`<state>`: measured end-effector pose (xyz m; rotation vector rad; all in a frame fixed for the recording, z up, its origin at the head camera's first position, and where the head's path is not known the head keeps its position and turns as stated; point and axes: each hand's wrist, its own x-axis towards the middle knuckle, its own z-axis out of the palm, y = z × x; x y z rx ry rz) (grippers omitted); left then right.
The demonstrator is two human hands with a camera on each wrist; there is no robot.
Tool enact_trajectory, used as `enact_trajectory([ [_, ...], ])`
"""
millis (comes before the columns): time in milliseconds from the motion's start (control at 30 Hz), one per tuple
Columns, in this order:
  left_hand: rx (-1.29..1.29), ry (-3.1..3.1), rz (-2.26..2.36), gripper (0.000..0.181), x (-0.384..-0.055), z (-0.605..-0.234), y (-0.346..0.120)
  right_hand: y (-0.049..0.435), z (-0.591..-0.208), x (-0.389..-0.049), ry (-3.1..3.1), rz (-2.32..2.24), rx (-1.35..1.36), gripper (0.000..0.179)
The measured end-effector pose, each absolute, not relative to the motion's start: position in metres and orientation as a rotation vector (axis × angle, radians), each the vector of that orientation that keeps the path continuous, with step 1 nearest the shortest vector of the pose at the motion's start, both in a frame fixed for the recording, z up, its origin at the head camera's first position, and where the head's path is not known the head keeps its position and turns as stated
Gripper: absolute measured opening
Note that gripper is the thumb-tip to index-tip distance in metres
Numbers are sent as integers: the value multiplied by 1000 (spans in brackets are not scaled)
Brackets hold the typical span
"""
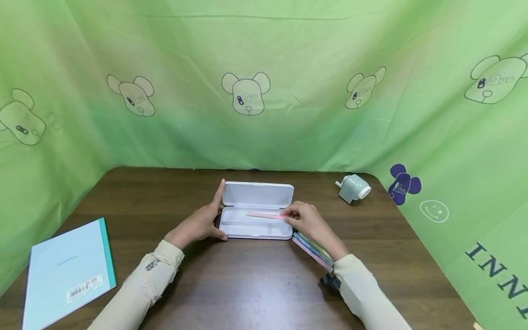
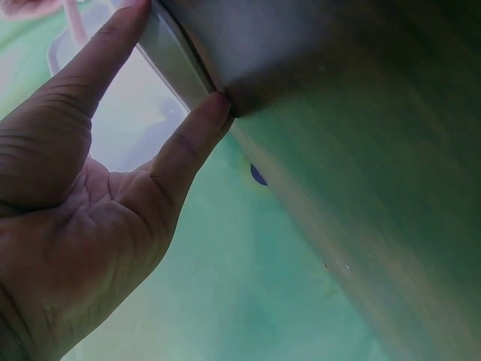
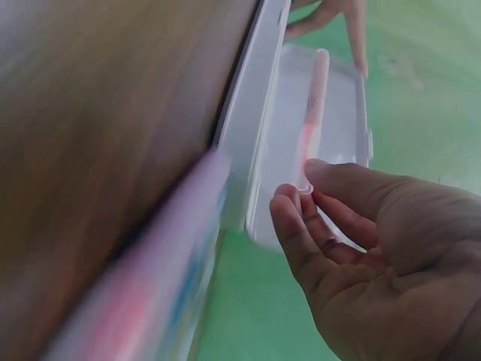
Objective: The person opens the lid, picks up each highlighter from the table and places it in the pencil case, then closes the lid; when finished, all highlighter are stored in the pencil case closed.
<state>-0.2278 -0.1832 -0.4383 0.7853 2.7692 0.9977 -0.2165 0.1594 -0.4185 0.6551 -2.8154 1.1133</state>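
Observation:
A white pencil case point(image 1: 255, 237) lies on the table with its lid point(image 1: 257, 195) raised at the back; low dividers split its tray. At the case's left end, my left hand point(image 1: 200, 223) has thumb and index finger spread, the thumb at the front corner and the index finger beside the lid. In the left wrist view, the fingertips point(image 2: 214, 105) rest against the case's side. My right hand point(image 1: 304, 221) pinches one end of a pink pen point(image 3: 316, 101) between thumb and fingers. The pen points left, over the tray's rear compartment.
Several coloured pens point(image 1: 313, 251) lie side by side right of the case, partly under my right forearm. A black object point(image 1: 331, 283) sits by that sleeve. A crank pencil sharpener point(image 1: 353, 189) stands back right; a light-blue notebook point(image 1: 70, 266) lies left. Green curtain point(image 1: 247, 142) hangs behind.

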Motion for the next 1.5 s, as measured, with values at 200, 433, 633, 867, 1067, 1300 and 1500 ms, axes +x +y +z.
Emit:
enact_trajectory([
  [200, 715, 2758, 1008, 164, -229, -441, -176, 129, -419, -229, -2825, 1095, 743, 9],
  [433, 682, 2739, 999, 158, -216, -417, -160, 114, -422, -234, -2842, 1103, 791, 7],
  [633, 714, 2712, 1032, 161, -222, -423, -160, 116, -421, -233, -2867, 1054, 784, 26],
  [867, 823, 2737, 1029, 163, -241, -451, -170, 150, -414, -221, -2792, 1011, 755, 32],
  [1067, 688, 2700, 1020, 161, -222, -424, -163, 211, -408, -201, -2815, 966, 624, 34],
  [1300, 657, 2726, 981, 158, -217, -418, -166, 278, -411, -169, -2854, 947, 437, 29],
  [1500, 640, 2721, 1001, 158, -217, -418, -172, 299, -420, -159, -2953, 1008, 450, 24],
])
